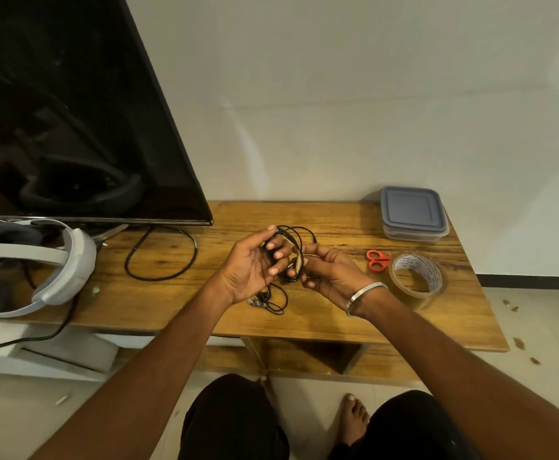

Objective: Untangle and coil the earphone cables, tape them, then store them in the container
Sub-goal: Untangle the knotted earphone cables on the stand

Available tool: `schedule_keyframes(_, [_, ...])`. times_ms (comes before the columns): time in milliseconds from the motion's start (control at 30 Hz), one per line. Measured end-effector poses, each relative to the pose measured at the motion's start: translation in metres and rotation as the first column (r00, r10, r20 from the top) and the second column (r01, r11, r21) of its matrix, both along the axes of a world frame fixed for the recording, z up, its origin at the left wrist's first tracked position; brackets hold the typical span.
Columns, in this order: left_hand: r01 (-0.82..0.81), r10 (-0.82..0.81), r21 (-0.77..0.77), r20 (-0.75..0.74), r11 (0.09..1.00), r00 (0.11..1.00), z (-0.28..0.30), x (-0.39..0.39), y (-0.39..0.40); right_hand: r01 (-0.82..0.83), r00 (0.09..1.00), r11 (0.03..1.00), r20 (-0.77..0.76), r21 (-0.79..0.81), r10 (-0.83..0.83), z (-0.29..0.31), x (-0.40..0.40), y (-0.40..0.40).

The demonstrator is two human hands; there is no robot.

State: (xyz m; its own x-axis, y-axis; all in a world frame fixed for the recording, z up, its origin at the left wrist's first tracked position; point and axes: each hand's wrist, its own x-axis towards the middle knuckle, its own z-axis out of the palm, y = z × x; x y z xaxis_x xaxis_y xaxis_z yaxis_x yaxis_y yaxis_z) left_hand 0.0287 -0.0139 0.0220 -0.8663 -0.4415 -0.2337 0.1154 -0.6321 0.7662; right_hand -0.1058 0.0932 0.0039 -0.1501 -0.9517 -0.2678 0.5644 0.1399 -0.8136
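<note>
I am holding the black earphone cable (296,239) bunched above the wooden counter (321,320), with my left hand (249,265) closing its grip around one side of the loops and my right hand (329,272) pinching the other side at what looks like a taped band, though that spot is too small to be sure. A second tangle of cable (271,302) is lying on the counter just below my left wrist. Judging from this, I am working at the coiling and binding step. To do it well I should be keeping the loops even and flat, pressing them together so none slip free, and avoiding tight bends near the plug. The tape roll (417,277) and orange-handled scissors (378,259) are sitting near my right hand; the lidded container (412,214) is waiting further back, closed.
</note>
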Motion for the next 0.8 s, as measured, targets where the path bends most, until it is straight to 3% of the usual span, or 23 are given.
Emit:
schedule_keyframes(200, [-0.038, 0.039, -0.011, 0.041, 0.999, 0.998, -0.003, -0.001, 0.0, 0.036, 0.999, 0.999, -0.009, 0.038, -0.036, 0.001, 0.0, -0.001])
schedule_keyframes(800, [-0.072, 0.079, -0.065, 0.117, 0.995, 0.99, -0.012, -0.005, 0.005, 0.023, 0.971, 0.998, -0.239, 0.05, -0.011, -0.009, 0.0, -0.002])
